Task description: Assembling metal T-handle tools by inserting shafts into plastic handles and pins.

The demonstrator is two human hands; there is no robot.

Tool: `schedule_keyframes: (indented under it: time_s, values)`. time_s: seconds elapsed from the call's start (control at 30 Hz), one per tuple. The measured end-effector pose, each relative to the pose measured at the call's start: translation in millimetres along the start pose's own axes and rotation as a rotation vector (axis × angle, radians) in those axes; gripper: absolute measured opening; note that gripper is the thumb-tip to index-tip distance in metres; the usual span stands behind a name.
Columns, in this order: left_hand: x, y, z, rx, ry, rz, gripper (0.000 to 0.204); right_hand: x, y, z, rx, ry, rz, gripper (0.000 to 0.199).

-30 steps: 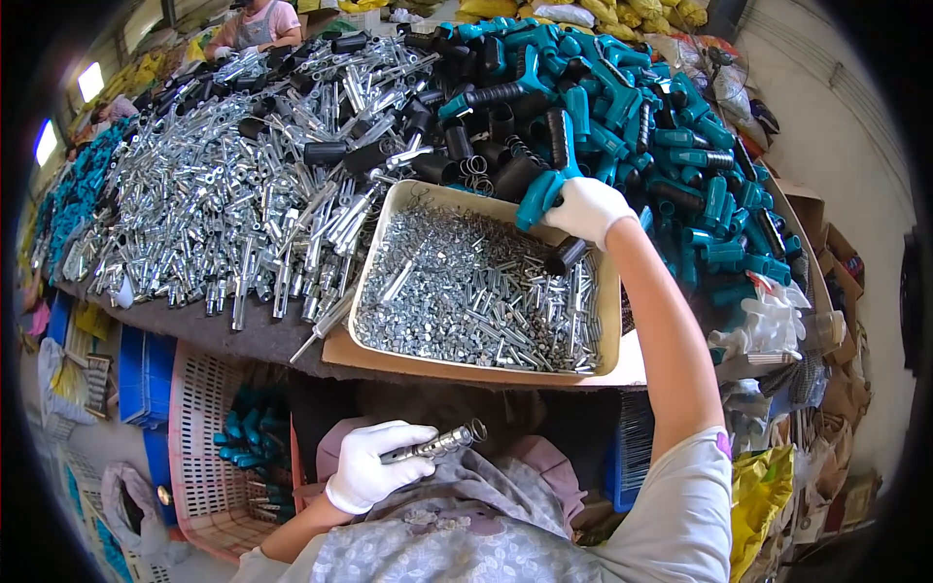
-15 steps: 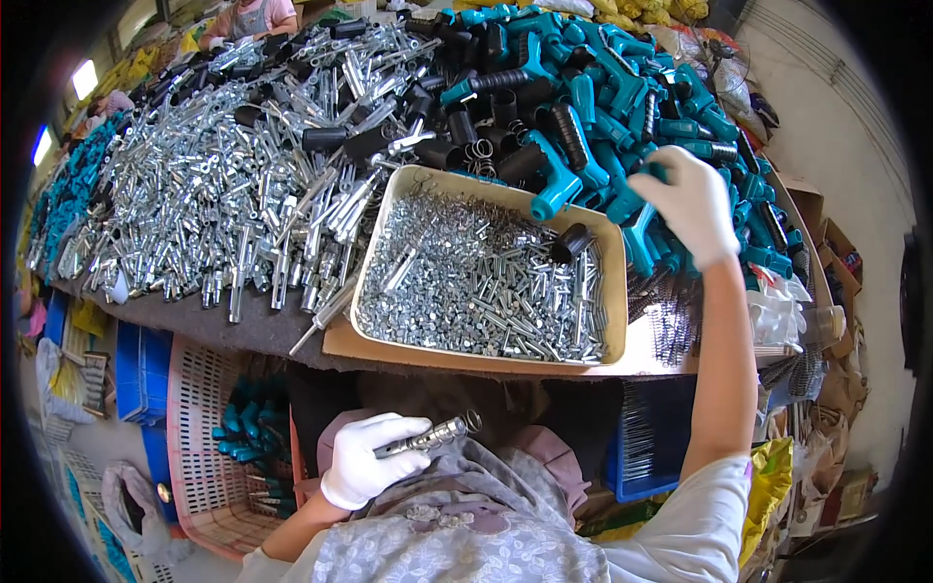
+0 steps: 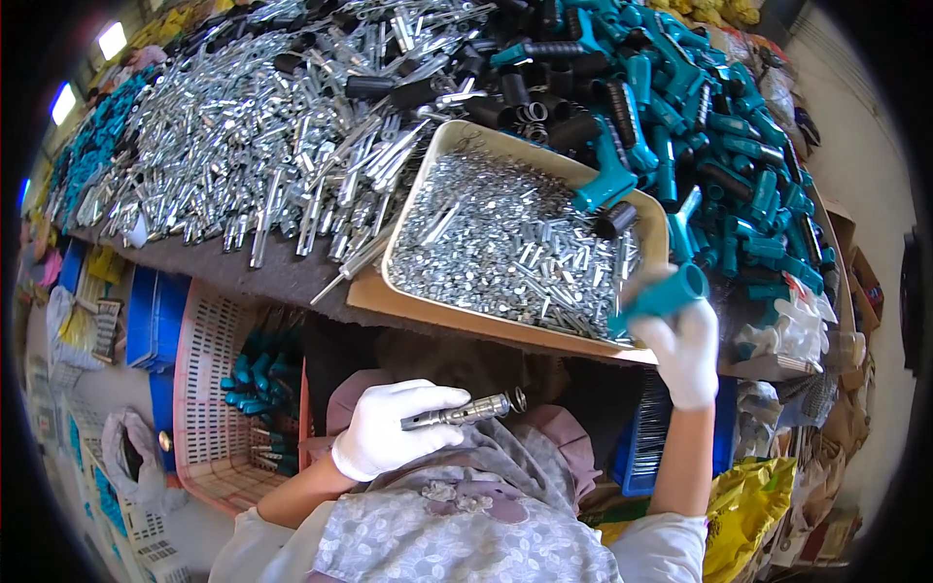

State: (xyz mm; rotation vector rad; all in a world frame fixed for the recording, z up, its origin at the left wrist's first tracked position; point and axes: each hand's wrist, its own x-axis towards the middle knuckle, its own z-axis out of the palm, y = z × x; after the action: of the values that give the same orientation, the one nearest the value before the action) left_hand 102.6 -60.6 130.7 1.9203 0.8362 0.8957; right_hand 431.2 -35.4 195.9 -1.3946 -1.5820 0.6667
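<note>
My left hand, in a white glove, grips a short silver metal shaft over my lap, its tip pointing right. My right hand, also gloved, is closed around a teal plastic handle at the near right corner of a cream tray. The tray is full of small silver screws and pins. Behind it lies a heap of teal handles mixed with black grips.
A big pile of silver metal rods covers the dark table to the left. A pink slotted basket with assembled teal tools stands below the table edge. Blue crates, a yellow bag and cardboard boxes crowd the sides.
My right hand picked a teal handle from the pile behind the tray and has drawn it back toward me, past the tray's near right corner. My left hand kept the shaft still.
</note>
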Motion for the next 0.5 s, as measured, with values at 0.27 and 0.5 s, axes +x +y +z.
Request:
schedule_keyframes:
  time_s: [0.27,0.5]
  values:
    - [1,-4,-9,0.161,-0.021,0.126,0.038,-68,2,21,-0.117,-0.55,-0.037,0.069]
    - [0,-3,-6,0.168,-0.191,0.235,0.041,-48,-12,37,-0.095,-0.8,-0.03,0.048]
